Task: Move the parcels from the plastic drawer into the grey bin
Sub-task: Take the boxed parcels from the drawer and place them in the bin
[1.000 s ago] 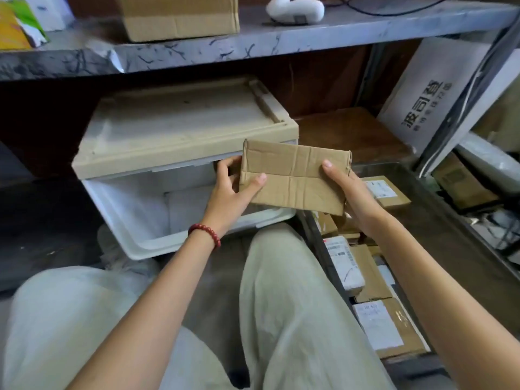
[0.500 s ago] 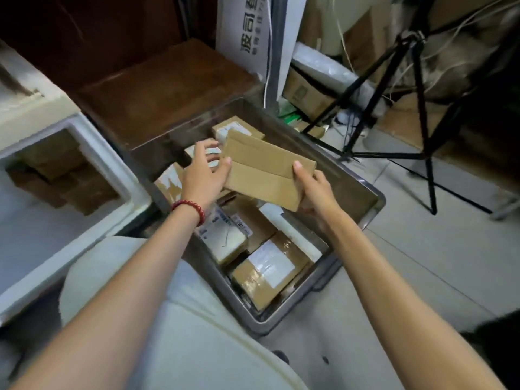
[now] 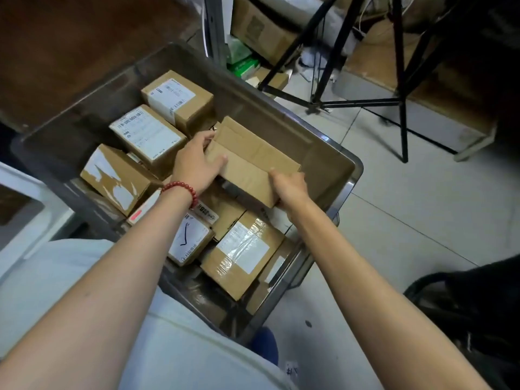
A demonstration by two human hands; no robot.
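- One grey bin (image 3: 261, 108) filled the middle of the head view, with several labelled parcels lying packed on its floor and a bare gap along its far right wall.
- Part of the white plastic drawer (image 3: 42, 229) showed at the left edge, just beside the bin; its contents were out of sight.
- The plain cardboard parcel (image 3: 253, 161) sat inside the bin's outline, above that gap. It overlapped a taped-label parcel (image 3: 242, 251) on its near side. Its long axis ran from upper left to lower right, roughly parallel with the right wall, and its broad unlabelled face tilted up toward the camera. Whether it already touched anything beneath could not be told.
- The left hand (image 3: 197, 164) gripped the parcel's far left end, thumb on top. The right hand (image 3: 289, 187) clamped the near right corner, fingers curled under.
- This looked like the placing step. The next move probably called for levelling the parcel, lowering it into the gap, then releasing both hands before reaching to the drawer.
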